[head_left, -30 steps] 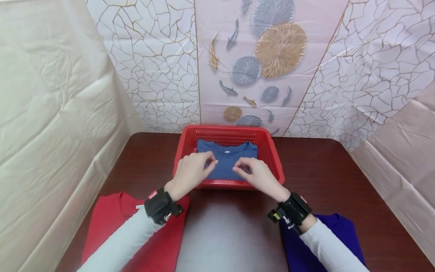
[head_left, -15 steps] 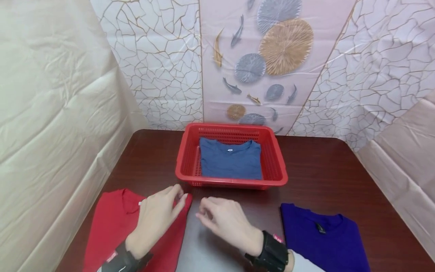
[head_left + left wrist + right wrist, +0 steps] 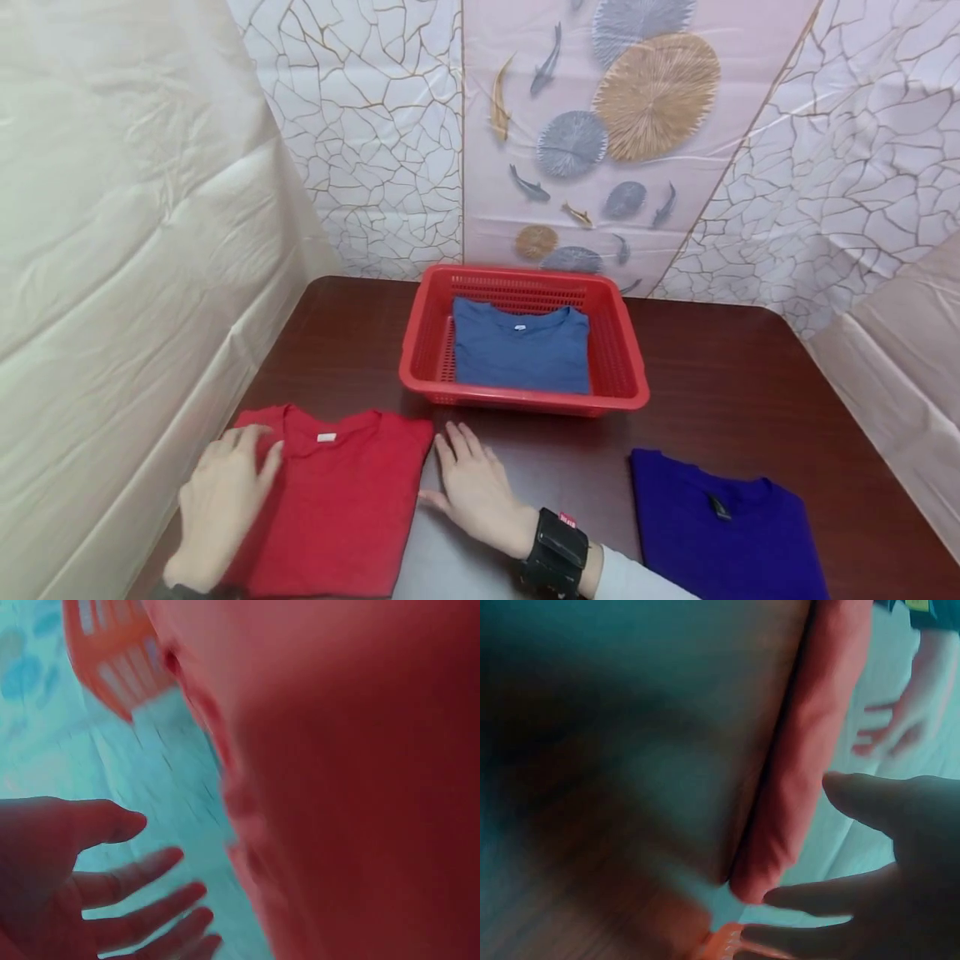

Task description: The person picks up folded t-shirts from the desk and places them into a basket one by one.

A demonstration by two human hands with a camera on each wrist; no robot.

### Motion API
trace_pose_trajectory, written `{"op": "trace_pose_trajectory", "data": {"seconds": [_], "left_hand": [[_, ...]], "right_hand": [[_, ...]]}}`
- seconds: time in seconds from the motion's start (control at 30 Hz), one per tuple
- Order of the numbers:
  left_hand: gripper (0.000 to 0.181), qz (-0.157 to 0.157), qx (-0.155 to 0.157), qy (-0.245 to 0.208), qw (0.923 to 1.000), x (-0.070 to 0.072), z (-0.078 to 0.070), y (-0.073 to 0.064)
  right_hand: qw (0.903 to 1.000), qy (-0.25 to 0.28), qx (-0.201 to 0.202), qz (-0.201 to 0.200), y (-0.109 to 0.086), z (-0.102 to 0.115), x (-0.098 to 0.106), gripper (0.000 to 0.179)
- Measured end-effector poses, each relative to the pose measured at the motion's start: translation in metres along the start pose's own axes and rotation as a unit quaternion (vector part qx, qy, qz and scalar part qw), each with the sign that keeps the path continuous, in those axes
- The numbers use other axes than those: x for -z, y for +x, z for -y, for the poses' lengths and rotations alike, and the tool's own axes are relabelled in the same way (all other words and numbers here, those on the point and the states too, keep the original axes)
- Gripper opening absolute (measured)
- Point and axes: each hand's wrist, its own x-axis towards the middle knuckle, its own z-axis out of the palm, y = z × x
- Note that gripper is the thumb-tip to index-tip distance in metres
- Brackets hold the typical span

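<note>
A folded red T-shirt (image 3: pixel 337 500) lies on the left of the table, its white neck label toward the back. My left hand (image 3: pixel 221 500) is at the shirt's left edge, with fingers spread and loosely bent in the left wrist view. At the opposite edge is my right hand (image 3: pixel 480 492), fingers straight and spread, close to the sleeve side. Whether either hand touches the cloth I cannot tell. A folded blue-grey T-shirt (image 3: pixel 521 350) lies inside a red plastic basket (image 3: pixel 525 400) at the back. To the right sits a folded purple-blue T-shirt (image 3: pixel 727 525).
The dark brown table (image 3: pixel 705 367) reaches back to a patterned cloth backdrop (image 3: pixel 375 150). Pale cloth (image 3: pixel 150 250) hangs along the left side, and more hangs on the right. The basket stands behind the red T-shirt, slightly to its right.
Both hands have drawn back from over the basket toward the red T-shirt. My left hand has moved to its far left edge, the right to its right edge; their curled fingers have spread.
</note>
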Motion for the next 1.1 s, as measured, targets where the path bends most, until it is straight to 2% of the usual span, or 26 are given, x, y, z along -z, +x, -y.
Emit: {"op": "trace_pose_trajectory", "data": {"seconds": [0.13, 0.27, 0.37, 0.47, 0.57, 0.67, 0.7, 0.77, 0.8, 0.83, 0.87, 0.93, 1.0, 1.03, 1.07, 1.1], "left_hand": [[0.038, 0.055, 0.049, 0.011, 0.9972, 0.004, 0.03, -0.004], [0.048, 0.123, 0.07, 0.004, 0.9899, 0.003, 0.048, -0.003], [0.057, 0.172, 0.087, -0.021, 0.981, 0.002, 0.055, 0.001], [0.067, 0.226, 0.103, -0.056, 0.9671, 0.003, 0.063, 0.009], [0.076, 0.293, 0.139, -0.118, 0.9384, 0.003, 0.072, 0.017], [0.084, 0.356, 0.182, -0.182, 0.8985, 0.003, 0.079, 0.02], [0.086, 0.372, 0.192, -0.208, 0.8839, 0.003, 0.081, 0.021], [0.086, 0.397, 0.206, -0.255, 0.8574, 0.003, 0.084, 0.019], [0.086, 0.408, 0.213, -0.282, 0.842, 0.002, 0.086, 0.017], [0.085, 0.416, 0.219, -0.307, 0.8278, 0.001, 0.088, 0.015], [0.085, 0.424, 0.225, -0.331, 0.8125, 0.0, 0.09, 0.014], [0.081, 0.434, 0.234, -0.38, 0.7823, -0.003, 0.093, 0.01], [0.078, 0.443, 0.233, -0.428, 0.7525, -0.007, 0.095, 0.007], [0.076, 0.446, 0.228, -0.452, 0.7379, -0.009, 0.096, 0.006], [0.074, 0.45, 0.221, -0.477, 0.7221, -0.01, 0.097, 0.005], [0.073, 0.452, 0.211, -0.501, 0.7076, -0.011, 0.098, 0.004]], "right_hand": [[0.9986, 0.011, -0.023, 0.046, 0.002, -0.008, -0.004, 0.076], [0.9951, 0.054, -0.019, 0.08, 0.004, -0.01, -0.006, 0.077], [0.9934, 0.082, 0.002, 0.08, 0.008, -0.008, -0.006, 0.073], [0.9922, 0.104, 0.027, 0.063, 0.012, -0.005, -0.007, 0.064], [0.988, 0.137, 0.041, 0.058, 0.017, -0.001, -0.007, 0.053], [0.978, 0.191, 0.031, 0.078, 0.023, 0.004, -0.007, 0.046], [0.9716, 0.218, 0.021, 0.09, 0.026, 0.005, -0.007, 0.043], [0.9515, 0.285, -0.009, 0.115, 0.03, 0.008, -0.007, 0.037], [0.9319, 0.336, -0.031, 0.132, 0.032, 0.01, -0.008, 0.034], [0.9034, 0.398, -0.057, 0.149, 0.033, 0.012, -0.009, 0.032], [0.8665, 0.465, -0.081, 0.163, 0.034, 0.014, -0.01, 0.031], [0.7792, 0.584, -0.134, 0.184, 0.035, 0.017, -0.013, 0.04], [0.6866, 0.675, -0.18, 0.203, 0.035, 0.018, -0.015, 0.051], [0.6486, 0.704, -0.198, 0.21, 0.035, 0.018, -0.016, 0.057], [0.6204, 0.724, -0.211, 0.215, 0.035, 0.018, -0.017, 0.062], [0.6, 0.736, -0.223, 0.22, 0.035, 0.017, -0.017, 0.068]]}}
